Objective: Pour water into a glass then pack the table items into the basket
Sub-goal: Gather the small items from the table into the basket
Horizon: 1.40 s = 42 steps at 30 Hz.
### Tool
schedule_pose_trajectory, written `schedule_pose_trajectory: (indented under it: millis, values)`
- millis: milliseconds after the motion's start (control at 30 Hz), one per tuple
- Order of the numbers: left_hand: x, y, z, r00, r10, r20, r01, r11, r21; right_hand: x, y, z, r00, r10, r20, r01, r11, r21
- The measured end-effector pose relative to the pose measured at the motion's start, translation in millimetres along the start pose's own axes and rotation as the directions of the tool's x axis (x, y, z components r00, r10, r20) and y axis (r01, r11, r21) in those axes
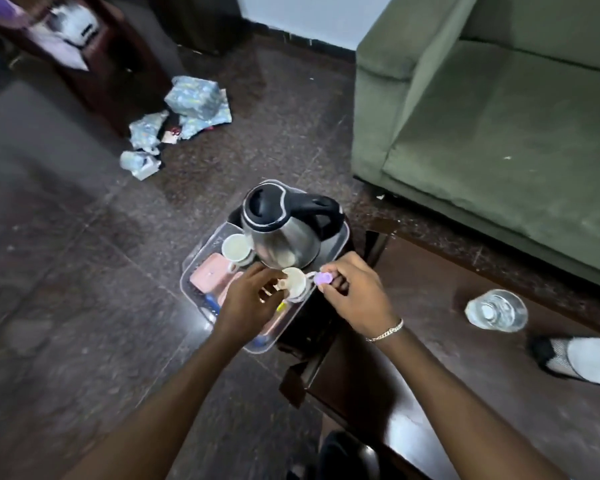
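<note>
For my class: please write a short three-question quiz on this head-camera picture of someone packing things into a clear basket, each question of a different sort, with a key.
1. True or false: the kettle stands inside the clear basket.
2. Multiple choice: what does the right hand hold? A) a small purple object B) a spoon C) the glass
3. Fill in: the glass stands apart on the dark ____.

Key:
1. True.
2. A: the small purple object sits at its fingertips, by the basket's rim. The left hand is at a white cup in the basket.
3. Table.

Shiny steel kettle [284,233], clear plastic basket [201,258]
</note>
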<state>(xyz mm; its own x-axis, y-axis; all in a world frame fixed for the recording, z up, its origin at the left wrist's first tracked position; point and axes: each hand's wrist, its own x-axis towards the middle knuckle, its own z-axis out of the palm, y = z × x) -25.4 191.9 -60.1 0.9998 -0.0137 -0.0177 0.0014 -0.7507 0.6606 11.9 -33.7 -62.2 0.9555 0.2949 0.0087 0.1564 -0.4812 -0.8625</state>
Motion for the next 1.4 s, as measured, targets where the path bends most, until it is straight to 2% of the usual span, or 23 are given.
schedule_pose_trajectory:
  millis: [167, 267, 333, 600, 900, 1000, 1133, 1267, 1400]
  values:
    - [-19, -57, -28, 0.987, -0.144, -0.064, 0.148, 0.988, 0.049, 33, -25, 59, 0.976, -0.043, 0.215, 0.062, 0.995, -0.081]
    - [-29, -79, -32, 0.963, -0.254, -0.089, 0.263, 0.959, 0.107, 47, -37, 96, 0.948, -0.069, 0.311, 0.144, 0.964, -0.224]
    - [-35, -87, -32, 0.954, -0.279, -0.105, 0.293, 0.943, 0.156, 53, -42, 117, 0.934, -0.074, 0.351, 0.188, 0.934, -0.303]
    - [-32, -101, -23, 0.940, -0.307, -0.148, 0.336, 0.905, 0.259, 69, -45, 162, 0.913, -0.079, 0.400, 0.261, 0.867, -0.424]
    - [-31, -107, -18, 0.928, -0.355, -0.110, 0.371, 0.888, 0.270, 72, -34, 161, 0.910, -0.075, 0.407, 0.253, 0.879, -0.404]
    - [-36, -102, -24, 0.949, -0.282, -0.142, 0.310, 0.919, 0.243, 58, -32, 138, 0.939, -0.091, 0.331, 0.195, 0.935, -0.297]
    - [-42, -74, -24, 0.976, -0.052, -0.212, 0.096, 0.974, 0.203, 16, -20, 92, 0.975, -0.109, 0.195, 0.152, 0.962, -0.226]
    - [-31, -22, 7, 0.988, 0.138, -0.070, -0.127, 0.981, 0.148, -35, 13, 35, 0.995, -0.015, 0.096, 0.034, 0.980, -0.198]
    - [-20, 34, 55, 0.969, 0.217, 0.117, -0.227, 0.971, 0.078, -89, 57, -24, 0.995, 0.095, -0.023, -0.098, 0.966, -0.241]
